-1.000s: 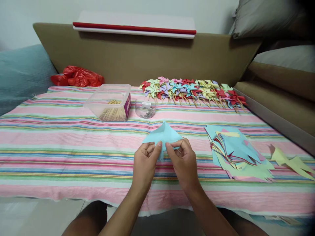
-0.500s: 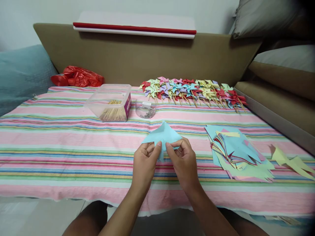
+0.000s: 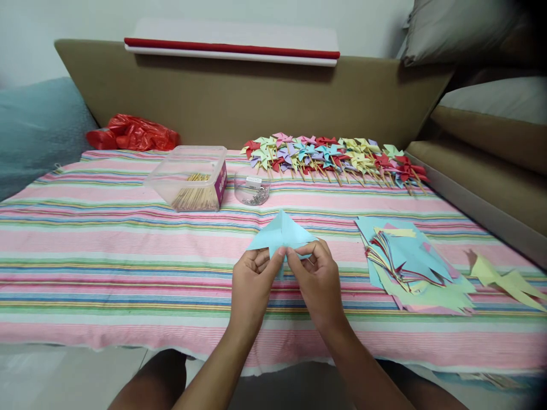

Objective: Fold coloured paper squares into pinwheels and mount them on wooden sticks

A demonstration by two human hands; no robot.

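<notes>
A light blue sheet of cut paper [image 3: 282,230] is held up between both hands over the striped cloth, one corner pointing away from me. My left hand [image 3: 254,279] pinches its near left part between thumb and fingers. On the near right part, my right hand [image 3: 314,273] has the same kind of pinch. Both thumb tips almost meet at the paper's lower middle, and a narrow point of it hangs below them. The fingertips behind the paper are partly hidden.
Beyond the hands stand a clear plastic box of wooden sticks [image 3: 196,191] and a small round container of metal bits [image 3: 253,192]. Several finished paper pinwheels [image 3: 329,154] lie at the back. To the right are a stack of cut paper [image 3: 419,256] and a yellow cut sheet [image 3: 506,279].
The thumbs have drawn slightly closer together at the paper's middle. A crease running up to the far corner now shows more clearly. Both hands keep their hold.
</notes>
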